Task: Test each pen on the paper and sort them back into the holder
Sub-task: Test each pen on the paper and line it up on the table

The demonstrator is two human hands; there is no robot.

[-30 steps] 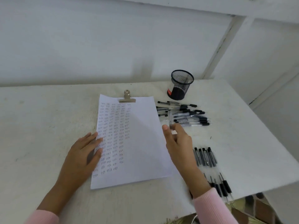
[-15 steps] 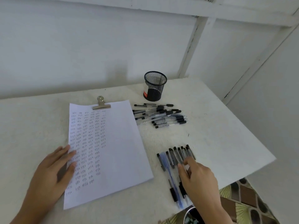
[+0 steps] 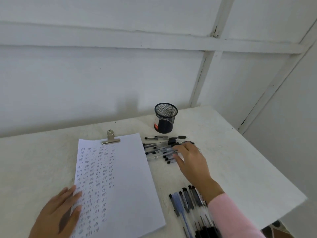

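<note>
From the head view, your left hand (image 3: pixel 60 215) lies flat, fingers spread, on the near left edge of the paper (image 3: pixel 120 182), holding nothing. Your right hand (image 3: pixel 192 160) reaches over the loose pile of pens (image 3: pixel 159 148) with fingers loosely curled on them; whether it grips one, you cannot tell. The mesh holder (image 3: pixel 165 117) stands just beyond that hand. A second row of pens (image 3: pixel 187 201) lies beside your right forearm.
</note>
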